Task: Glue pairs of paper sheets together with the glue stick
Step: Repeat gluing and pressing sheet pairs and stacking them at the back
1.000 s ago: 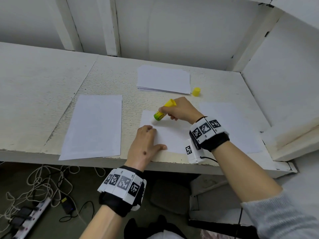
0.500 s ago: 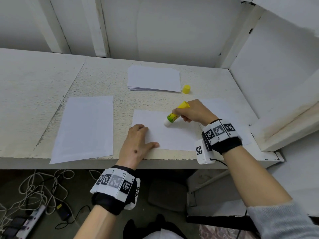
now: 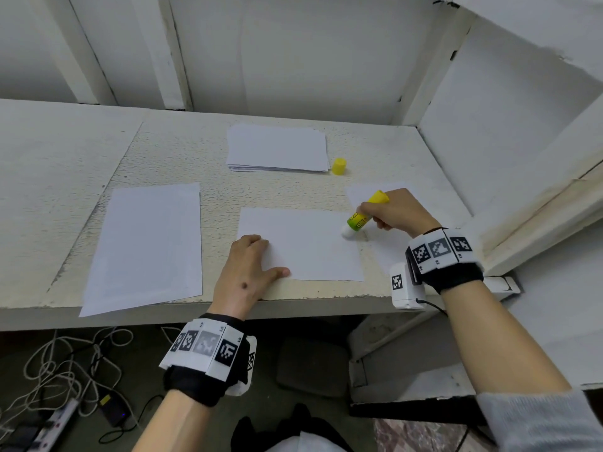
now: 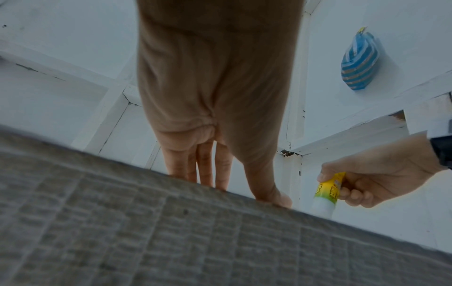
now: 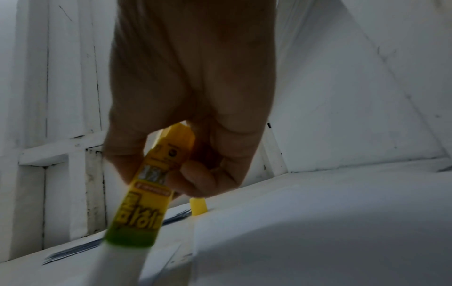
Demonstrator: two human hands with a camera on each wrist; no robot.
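A white sheet [image 3: 303,246] lies near the shelf's front edge. My left hand [image 3: 251,265] rests flat on its near left corner, fingers straight [image 4: 208,170]. In my right hand [image 3: 394,210] is a yellow-green glue stick [image 3: 362,216], gripped round its barrel [image 5: 151,185], with the white tip pressed on the sheet's right edge. Another sheet [image 3: 388,252] lies partly under that hand. A stack of sheets [image 3: 277,148] sits farther back, and a yellow cap [image 3: 338,166] stands to its right.
A larger white sheet [image 3: 146,243] lies at the left of the white shelf [image 3: 65,164]. White walls close the back and right side. Cables and a power strip [image 3: 49,422] lie on the floor below. A blue striped pouch [image 4: 359,62] hangs on the wall.
My right hand has dragged the glue stick across the sheet from its upper left toward its right edge. The left hand stays pressed on the near corner.
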